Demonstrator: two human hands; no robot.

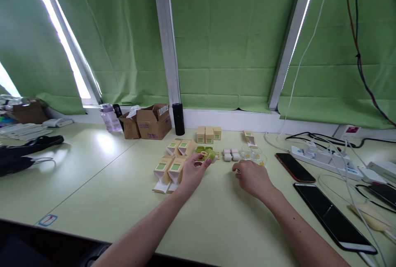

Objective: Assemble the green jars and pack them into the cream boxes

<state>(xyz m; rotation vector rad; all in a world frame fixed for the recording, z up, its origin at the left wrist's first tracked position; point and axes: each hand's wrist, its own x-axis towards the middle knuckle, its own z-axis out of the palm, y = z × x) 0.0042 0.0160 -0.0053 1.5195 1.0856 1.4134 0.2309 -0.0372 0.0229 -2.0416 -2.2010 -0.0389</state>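
Observation:
My left hand (pixel 193 172) is closed on a small green rounded piece (pixel 210 154) with a yellowish ring-like part at its near side. Other green pieces (pixel 200 149) lie just behind it. My right hand (pixel 252 176) has its fingers curled in low over the table; whatever they grip, if anything, is hidden. Beyond its fingertips sit several pale pink blocks (pixel 227 157). Clear round plastic pieces with yellow centres (pixel 255 155) lie behind that hand, partly covered by it. Beside my left hand several cream cartons with green labels (pixel 175 168) stand with flaps open.
More cream boxes (pixel 209 135) stand at the back, and one open carton (pixel 249 138) lies right of them. Phones (pixel 295 167) and a power strip (pixel 324 159) with cables occupy the right. A cardboard box (pixel 154 122), black cylinder (pixel 178 119) and bottle (pixel 110 117) line the back left.

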